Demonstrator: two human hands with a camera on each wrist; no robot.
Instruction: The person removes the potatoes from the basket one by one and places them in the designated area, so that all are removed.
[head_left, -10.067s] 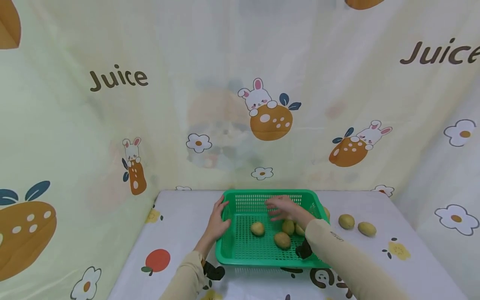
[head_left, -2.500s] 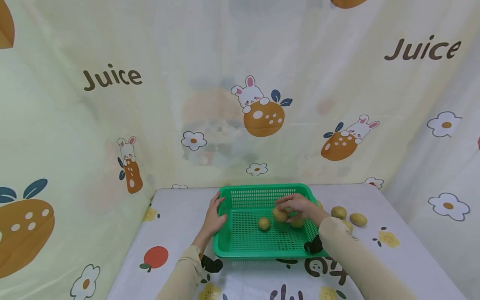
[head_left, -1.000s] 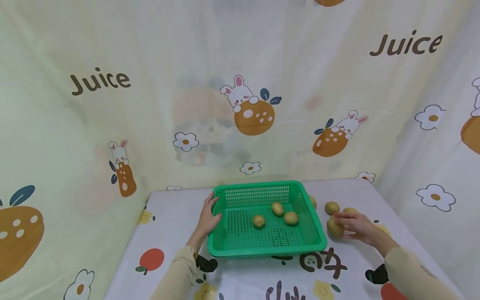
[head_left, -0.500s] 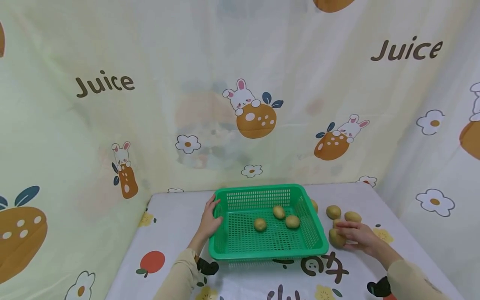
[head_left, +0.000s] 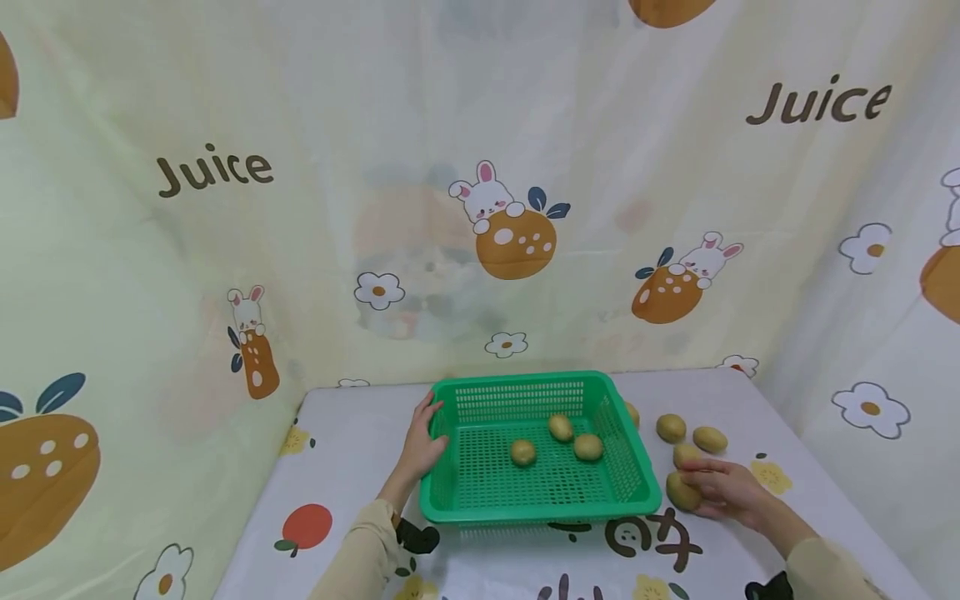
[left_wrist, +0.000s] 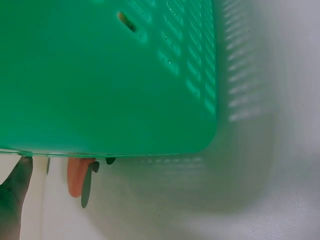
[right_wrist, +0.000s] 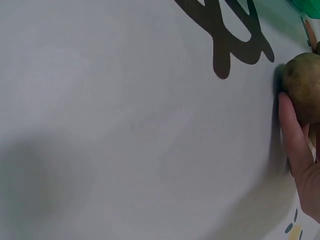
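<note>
A green plastic basket [head_left: 540, 512] with slotted sides stands on the table, with three potatoes [head_left: 588, 447] inside. My left hand [head_left: 420, 450] grips the basket's left rim, its fingertips and thumb over the edge. In the left wrist view a thumb [left_wrist: 17, 180] reaches the rim beside the green wall. To the right of the basket, my right hand [head_left: 731, 492] holds a potato [head_left: 681, 492] between thumb and fingers, low over the tablecloth. That same potato shows at the right edge of the right wrist view, the thumb [right_wrist: 295, 130] against its side.
Several other potatoes [head_left: 671, 427] lie right of the basket; one [head_left: 686, 455] is close behind the held one. Another potato [head_left: 633, 414] is partly hidden by the basket's right rim. A patterned curtain [head_left: 450, 208] hangs behind the table and along both sides.
My right hand has moved from inside the basket to its right, a potato with it, and then slightly nearer me. Fewer potatoes lie in the basket than ten seconds ago. My left hand stays put.
</note>
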